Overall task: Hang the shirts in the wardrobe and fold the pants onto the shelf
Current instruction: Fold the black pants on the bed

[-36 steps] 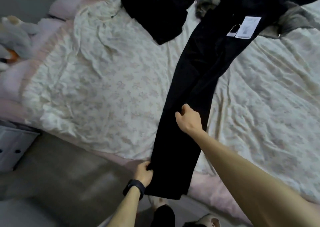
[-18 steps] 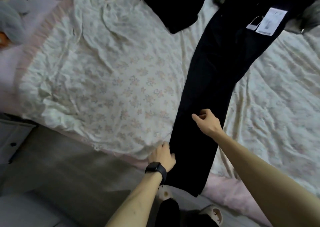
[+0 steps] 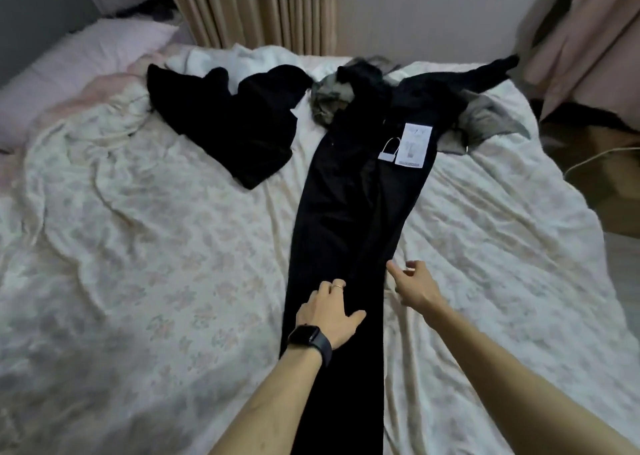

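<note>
Looking down through the head camera, I had the black pants (image 3: 349,194) spread flat along the bed (image 3: 138,246), with the waist at the far end and the legs running back toward me. A white tag (image 3: 414,146) lay on them near the waistband. My left hand (image 3: 329,312) rested palm-down on the legs, fingers straight and spread, gripping nothing, with a dark watch (image 3: 310,338) on its wrist. My right hand (image 3: 415,288) was at the pants' right edge, fingers loose and uncurled; I could not tell whether a fingertip touched the cloth. A crumpled black garment (image 3: 235,122) lay left of the waist, a grey-green garment (image 3: 330,102) between the two. A pink pillow (image 3: 86,49) sat far left, and a curtain (image 3: 256,7) hung behind the bed.
</note>
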The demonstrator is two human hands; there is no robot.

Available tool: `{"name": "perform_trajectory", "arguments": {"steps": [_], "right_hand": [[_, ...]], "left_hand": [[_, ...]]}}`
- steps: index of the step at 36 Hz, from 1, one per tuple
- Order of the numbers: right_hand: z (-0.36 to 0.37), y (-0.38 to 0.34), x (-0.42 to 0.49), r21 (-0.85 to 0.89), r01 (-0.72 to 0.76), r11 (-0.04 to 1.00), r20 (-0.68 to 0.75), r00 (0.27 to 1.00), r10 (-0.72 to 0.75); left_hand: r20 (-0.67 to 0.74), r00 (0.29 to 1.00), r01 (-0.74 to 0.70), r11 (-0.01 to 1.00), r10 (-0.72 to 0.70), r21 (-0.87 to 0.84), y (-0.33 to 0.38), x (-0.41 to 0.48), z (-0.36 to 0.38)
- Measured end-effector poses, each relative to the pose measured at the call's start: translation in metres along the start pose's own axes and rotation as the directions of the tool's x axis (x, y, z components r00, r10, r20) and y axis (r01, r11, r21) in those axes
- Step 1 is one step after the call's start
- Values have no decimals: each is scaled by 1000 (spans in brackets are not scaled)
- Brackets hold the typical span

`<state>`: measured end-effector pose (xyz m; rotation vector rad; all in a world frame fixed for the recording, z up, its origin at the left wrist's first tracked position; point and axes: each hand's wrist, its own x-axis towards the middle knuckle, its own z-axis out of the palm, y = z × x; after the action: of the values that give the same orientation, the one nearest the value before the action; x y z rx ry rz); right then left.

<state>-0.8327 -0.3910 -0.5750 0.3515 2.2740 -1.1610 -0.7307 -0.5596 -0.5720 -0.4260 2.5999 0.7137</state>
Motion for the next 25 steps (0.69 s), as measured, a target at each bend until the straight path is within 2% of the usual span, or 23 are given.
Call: {"name": "perform_trajectory", "arguments": {"steps": [5, 10, 13, 15, 18, 20, 22, 24, 25], "right_hand": [[-25, -22, 65, 23, -8, 1000, -25, 1000, 8], [-41, -42, 129, 75, -2, 997, -36, 999, 4], [-50, -56, 165, 136, -3, 991, -91, 996, 16], [-53, -66, 186, 185, -16, 983, -92, 995, 34], [-56, -94, 202, 298, -50, 953, -96, 992, 82], [-58, -120, 197, 286, 37, 957, -255, 966, 39], [-51, -146, 184, 179, 244, 953, -433, 890, -147], [-29, -172, 168, 62, 440, 896, -474, 803, -361], [-14, -183, 164, -8, 491, 871, -444, 779, -443]], "left_hand": [[-20, 997, -68, 995, 70, 74, 44, 55, -2], [-32, 994, -96, 968, 106, 233, 74, 97, -8], [15, 990, -139, 957, 140, 255, 78, 117, -17], [97, 991, -106, 987, 94, 124, 72, 127, -25], [206, 978, 60, 977, -17, -203, 57, 135, -35], [204, 977, 148, 892, -64, -427, 42, 139, -43], [229, 970, 197, 798, -76, -570, 25, 141, -52], [283, 955, 254, 724, -84, -641, 0, 144, -62], [307, 947, 281, 710, -96, -645, -15, 145, -66]]}}
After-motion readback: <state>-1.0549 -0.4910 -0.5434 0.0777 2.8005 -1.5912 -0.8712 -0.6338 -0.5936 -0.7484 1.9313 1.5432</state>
